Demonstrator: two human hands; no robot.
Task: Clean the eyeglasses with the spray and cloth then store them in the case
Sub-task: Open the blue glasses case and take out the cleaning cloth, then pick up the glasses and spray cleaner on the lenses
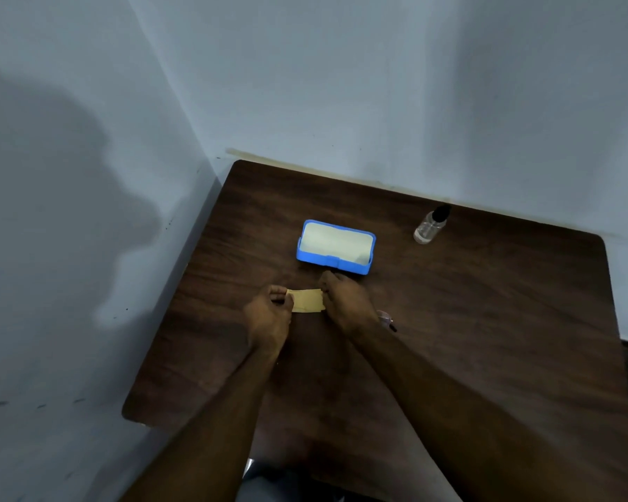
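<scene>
A small yellow cloth (308, 300) is stretched between my two hands just above the dark wooden table (486, 320). My left hand (269, 313) pinches its left edge and my right hand (345, 302) pinches its right edge. Behind them stands the blue eyeglass case (336, 247), open, with a pale lining showing. The clear spray bottle (432, 225) with a black cap stands at the back right. Only a small part of the eyeglasses (388, 319) shows on the table, just right of my right wrist; the rest is hidden by my arm.
The table sits in a corner, with pale walls (305, 85) close behind it and to its left. Its left edge (167, 320) and right edge (613, 320) are both in view.
</scene>
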